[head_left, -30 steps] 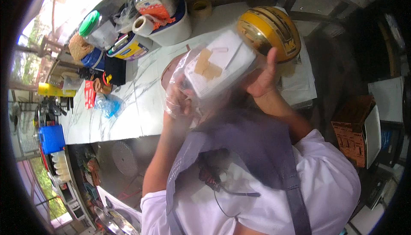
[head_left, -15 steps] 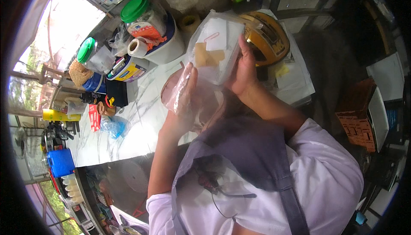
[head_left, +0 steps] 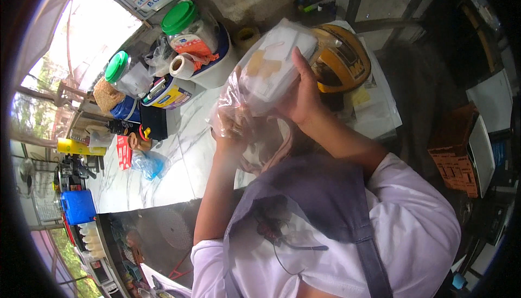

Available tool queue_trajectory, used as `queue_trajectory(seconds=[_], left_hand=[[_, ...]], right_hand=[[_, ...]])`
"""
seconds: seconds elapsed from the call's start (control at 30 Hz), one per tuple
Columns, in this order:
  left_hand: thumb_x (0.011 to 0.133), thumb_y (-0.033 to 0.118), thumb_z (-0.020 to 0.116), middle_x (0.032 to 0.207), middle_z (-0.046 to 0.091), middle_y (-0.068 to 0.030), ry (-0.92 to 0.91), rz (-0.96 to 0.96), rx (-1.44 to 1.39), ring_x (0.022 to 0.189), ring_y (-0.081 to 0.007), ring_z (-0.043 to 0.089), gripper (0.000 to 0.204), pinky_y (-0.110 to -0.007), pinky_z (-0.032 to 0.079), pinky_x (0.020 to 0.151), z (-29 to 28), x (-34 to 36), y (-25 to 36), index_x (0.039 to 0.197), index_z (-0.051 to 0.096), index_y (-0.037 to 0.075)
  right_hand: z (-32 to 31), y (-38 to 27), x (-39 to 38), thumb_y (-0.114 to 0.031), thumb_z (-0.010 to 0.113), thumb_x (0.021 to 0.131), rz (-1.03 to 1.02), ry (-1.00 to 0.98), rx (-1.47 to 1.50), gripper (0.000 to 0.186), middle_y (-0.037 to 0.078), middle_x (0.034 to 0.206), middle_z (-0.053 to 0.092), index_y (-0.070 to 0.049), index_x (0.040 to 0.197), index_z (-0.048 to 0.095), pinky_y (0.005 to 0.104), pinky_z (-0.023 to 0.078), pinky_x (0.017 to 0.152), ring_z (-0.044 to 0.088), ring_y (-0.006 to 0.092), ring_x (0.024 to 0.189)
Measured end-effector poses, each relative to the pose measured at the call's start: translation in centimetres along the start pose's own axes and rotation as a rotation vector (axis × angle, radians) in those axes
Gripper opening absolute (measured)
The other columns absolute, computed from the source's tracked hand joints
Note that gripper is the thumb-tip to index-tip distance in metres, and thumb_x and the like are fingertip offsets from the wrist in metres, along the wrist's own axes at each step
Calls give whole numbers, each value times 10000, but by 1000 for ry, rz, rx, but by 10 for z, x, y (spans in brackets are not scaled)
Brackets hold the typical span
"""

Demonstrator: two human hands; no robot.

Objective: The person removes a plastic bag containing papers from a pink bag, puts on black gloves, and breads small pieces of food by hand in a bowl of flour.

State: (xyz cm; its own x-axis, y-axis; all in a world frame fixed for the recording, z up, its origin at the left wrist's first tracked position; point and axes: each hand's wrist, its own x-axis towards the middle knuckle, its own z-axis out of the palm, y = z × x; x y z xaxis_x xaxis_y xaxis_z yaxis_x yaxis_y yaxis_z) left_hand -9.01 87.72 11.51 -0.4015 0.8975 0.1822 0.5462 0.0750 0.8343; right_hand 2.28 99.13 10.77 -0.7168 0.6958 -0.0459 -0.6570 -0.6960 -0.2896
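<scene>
In front of me, above the counter, I hold a clear plastic bag (head_left: 269,89). Inside it lies a flat white bundle (head_left: 304,40), with pieces of brown tape and a thin pinkish clip-like shape showing through the plastic. My right hand (head_left: 302,94) is closed round the bundle's right side, thumb up along its edge. At the lower left, my left hand (head_left: 230,123) has its fingers bent at the loose, shiny end of the bag. Plastic covers those fingers and partly hides them.
A yellow-and-black helmet (head_left: 342,59) sits right behind the bag. On the marbled counter (head_left: 173,159) stand green-lidded jars (head_left: 179,18), a paper roll (head_left: 182,66), a red box (head_left: 124,151) and a bluish plastic bag (head_left: 147,163). A brown carton (head_left: 456,159) is at the right.
The bundle has tilted, its top leaning further right. My left hand's fingers went from straight and upright to bent in the bag's loose end. My right hand still holds the side.
</scene>
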Motion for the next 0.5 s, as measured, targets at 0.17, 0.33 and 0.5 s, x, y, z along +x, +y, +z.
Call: queue_trajectory(seconds=[0.17,0.33,0.5], left_hand=[[933,365,373,1201,470,-174,-9,321,33,1069,-332,462,561,-392,347,934,14,4,8,1387,281,51],[924,316,440,1291,439,-202,16,242,134,1135,-284,462,521,-375,362,934,10,6,25,1355,343,39],[804,182,613,1021,583,-149,0,49,-119,925,-258,562,405,-335,438,797,4,7,-13,1170,534,26]], right_hand=[[-1,-11,17,-256,636,748,-30,-55,43,506,135,1037,556,-40,1173,467,402,462,872,564,267,964],[-10,-15,15,-189,636,706,22,-40,-119,482,155,956,565,-8,1123,476,384,519,774,605,282,856],[2,-13,-1,-185,653,715,177,-170,-82,571,175,1019,532,-4,1192,395,434,519,788,593,300,896]])
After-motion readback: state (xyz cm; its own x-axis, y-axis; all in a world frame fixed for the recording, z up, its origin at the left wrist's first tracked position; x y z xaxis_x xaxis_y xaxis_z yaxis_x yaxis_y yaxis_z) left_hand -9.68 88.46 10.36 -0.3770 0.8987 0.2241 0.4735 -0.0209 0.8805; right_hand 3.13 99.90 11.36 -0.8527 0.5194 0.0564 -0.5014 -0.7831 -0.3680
